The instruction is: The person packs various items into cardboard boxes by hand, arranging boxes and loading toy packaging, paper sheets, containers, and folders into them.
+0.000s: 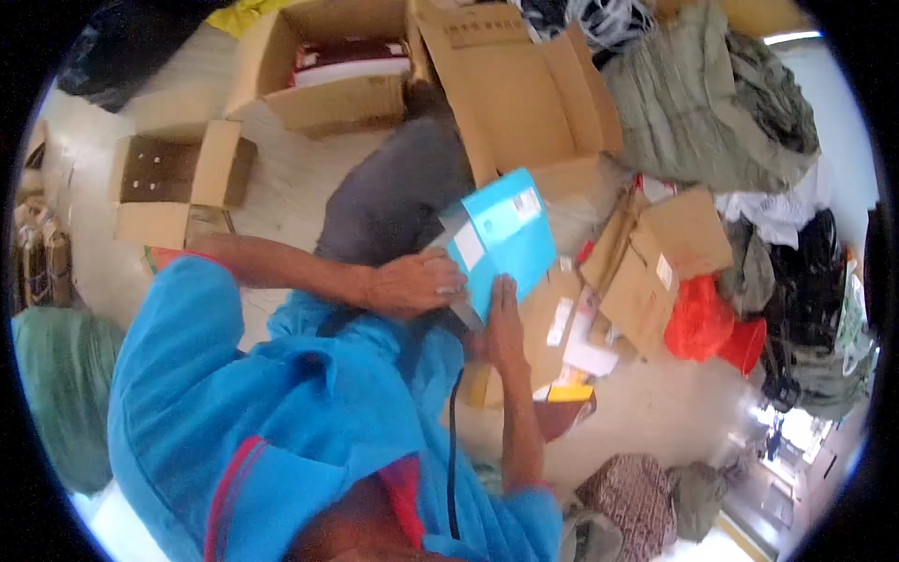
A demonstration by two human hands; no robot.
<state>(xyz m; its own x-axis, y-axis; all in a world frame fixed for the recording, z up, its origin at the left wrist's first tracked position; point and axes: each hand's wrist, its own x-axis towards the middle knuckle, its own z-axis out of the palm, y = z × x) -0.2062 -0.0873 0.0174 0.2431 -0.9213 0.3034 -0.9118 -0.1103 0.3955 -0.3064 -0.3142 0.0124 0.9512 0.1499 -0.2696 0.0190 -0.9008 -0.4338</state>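
Note:
A bright blue box point(515, 234) with white labels is tilted in front of my lap. My left hand point(417, 283) is closed on its grey-white left end, fingers curled at the edge. Along the lower right side of the box, my right hand point(504, 328) grips it, fingers together against the blue face. The undersides of both hands and the thumbs are mostly hidden.
Open cardboard boxes point(337, 110) point(225, 169) point(515, 94) lie ahead and left. Flattened cardboard point(641, 300), a red bag point(698, 318) and grey-green sacks point(693, 112) are on the right. A green sack point(66, 393) stands at the far left.

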